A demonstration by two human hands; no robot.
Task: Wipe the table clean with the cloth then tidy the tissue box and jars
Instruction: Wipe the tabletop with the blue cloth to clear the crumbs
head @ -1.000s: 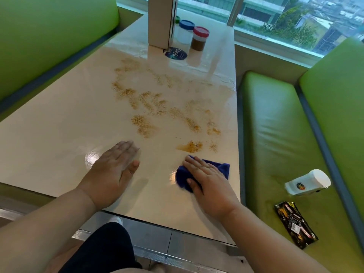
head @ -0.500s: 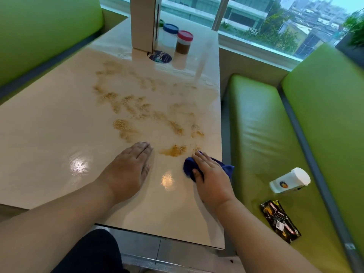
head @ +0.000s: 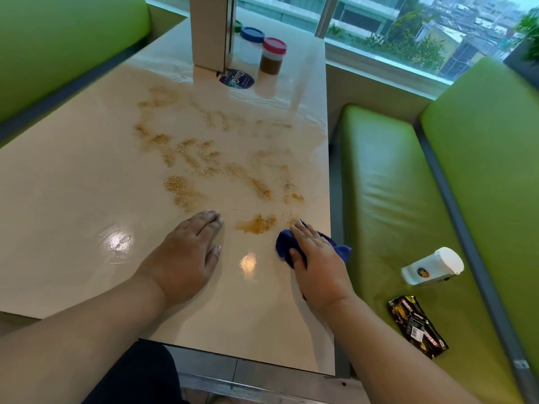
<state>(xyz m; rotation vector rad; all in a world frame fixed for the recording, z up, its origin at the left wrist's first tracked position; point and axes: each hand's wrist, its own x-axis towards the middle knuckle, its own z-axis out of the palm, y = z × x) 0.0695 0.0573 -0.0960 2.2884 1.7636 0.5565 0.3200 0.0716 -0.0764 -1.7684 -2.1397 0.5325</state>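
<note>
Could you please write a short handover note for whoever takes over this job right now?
Left hand: flat on the table, holding nothing.
Right hand: pressing the blue cloth by the table's right edge.
Brown crumbs spread across the middle, unwiped.
Tissue box, blue-lidded jar and red-lidded jar stand at the far end.
Done: cloth in position, nothing more.
Left: wipe the crumbs, then tidy box and jars.
</note>
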